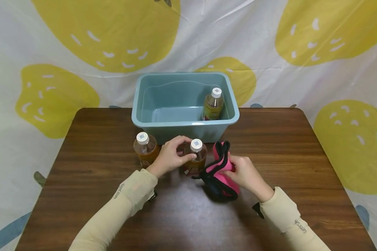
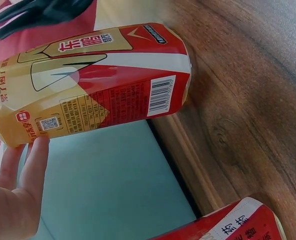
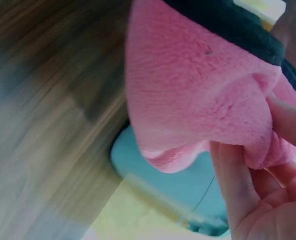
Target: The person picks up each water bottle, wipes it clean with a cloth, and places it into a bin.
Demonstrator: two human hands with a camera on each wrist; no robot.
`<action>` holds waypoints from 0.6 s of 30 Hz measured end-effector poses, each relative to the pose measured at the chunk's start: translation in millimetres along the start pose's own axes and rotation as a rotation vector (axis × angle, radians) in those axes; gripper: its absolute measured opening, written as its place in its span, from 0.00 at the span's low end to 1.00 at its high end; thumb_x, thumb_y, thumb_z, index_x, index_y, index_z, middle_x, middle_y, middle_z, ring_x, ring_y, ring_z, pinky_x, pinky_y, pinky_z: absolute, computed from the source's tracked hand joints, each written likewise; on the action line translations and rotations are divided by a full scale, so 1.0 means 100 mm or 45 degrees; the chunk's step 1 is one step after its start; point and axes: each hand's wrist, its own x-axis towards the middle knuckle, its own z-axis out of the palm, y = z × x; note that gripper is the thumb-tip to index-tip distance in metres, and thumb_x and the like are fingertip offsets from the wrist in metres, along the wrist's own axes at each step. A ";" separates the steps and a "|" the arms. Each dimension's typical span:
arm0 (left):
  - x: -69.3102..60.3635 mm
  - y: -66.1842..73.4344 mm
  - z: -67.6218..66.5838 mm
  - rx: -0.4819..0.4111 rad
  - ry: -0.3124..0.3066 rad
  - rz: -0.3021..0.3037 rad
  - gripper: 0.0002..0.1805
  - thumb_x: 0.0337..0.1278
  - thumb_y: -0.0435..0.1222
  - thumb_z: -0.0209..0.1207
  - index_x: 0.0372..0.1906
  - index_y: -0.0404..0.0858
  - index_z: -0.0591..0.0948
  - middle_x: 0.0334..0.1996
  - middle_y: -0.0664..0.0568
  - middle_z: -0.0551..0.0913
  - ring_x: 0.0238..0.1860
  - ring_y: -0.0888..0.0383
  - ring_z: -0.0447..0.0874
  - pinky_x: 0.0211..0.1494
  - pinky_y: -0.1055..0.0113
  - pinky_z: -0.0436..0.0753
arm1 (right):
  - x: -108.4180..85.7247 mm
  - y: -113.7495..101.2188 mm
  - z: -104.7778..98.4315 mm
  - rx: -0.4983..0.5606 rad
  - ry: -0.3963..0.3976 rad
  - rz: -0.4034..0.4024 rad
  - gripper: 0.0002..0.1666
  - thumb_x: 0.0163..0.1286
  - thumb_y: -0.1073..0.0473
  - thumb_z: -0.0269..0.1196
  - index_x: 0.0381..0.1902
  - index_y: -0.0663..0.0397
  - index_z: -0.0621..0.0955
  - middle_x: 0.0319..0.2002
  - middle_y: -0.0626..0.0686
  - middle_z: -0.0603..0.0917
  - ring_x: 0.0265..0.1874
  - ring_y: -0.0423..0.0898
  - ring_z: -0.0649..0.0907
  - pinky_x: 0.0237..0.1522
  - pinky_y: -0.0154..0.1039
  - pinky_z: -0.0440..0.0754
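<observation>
My left hand (image 1: 172, 156) holds a white-capped drink bottle (image 1: 197, 161) between thumb and fingers near its shoulder; the bottle stands upright on the table. In the left wrist view, the fingers touch one end of its red-and-gold label (image 2: 95, 85). My right hand (image 1: 244, 173) pinches a pink fleecy cloth (image 1: 227, 170) with black edging, bunched up just right of that bottle. The right wrist view shows the thumb and fingers gripping a fold of the cloth (image 3: 203, 85). Another similar bottle (image 1: 145, 150) stands left of the left hand, partly hidden by it.
A light-blue plastic bin (image 1: 185, 124) stands at the table's back edge. One bottle (image 1: 213, 106) stands inside it at the right. The brown wooden table (image 1: 289, 146) extends to both sides, with a lemon-patterned curtain (image 1: 213, 38) behind.
</observation>
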 end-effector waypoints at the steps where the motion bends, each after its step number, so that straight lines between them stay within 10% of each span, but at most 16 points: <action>1: 0.00 0.00 0.00 -0.005 -0.001 -0.001 0.19 0.40 0.37 0.69 0.42 0.39 0.78 0.38 0.50 0.79 0.41 0.55 0.77 0.42 0.60 0.81 | -0.02 0.03 -0.02 -0.052 -0.016 0.007 0.13 0.46 0.65 0.71 0.19 0.54 0.75 0.14 0.44 0.68 0.15 0.38 0.66 0.17 0.31 0.64; 10: -0.01 0.02 0.01 0.012 -0.005 0.009 0.19 0.41 0.38 0.69 0.42 0.39 0.78 0.38 0.50 0.79 0.42 0.56 0.78 0.40 0.67 0.81 | -0.15 0.31 -0.07 -0.553 -0.111 0.002 0.20 0.42 0.61 0.73 0.20 0.54 0.70 0.12 0.50 0.71 0.12 0.48 0.74 0.14 0.42 0.73; 18: -0.01 0.04 0.00 0.000 -0.014 0.003 0.20 0.41 0.38 0.69 0.43 0.39 0.78 0.39 0.50 0.79 0.42 0.55 0.78 0.41 0.68 0.80 | -0.15 0.54 -0.02 -0.588 -0.128 0.011 0.18 0.43 0.61 0.72 0.21 0.53 0.70 0.13 0.51 0.73 0.15 0.51 0.78 0.15 0.46 0.75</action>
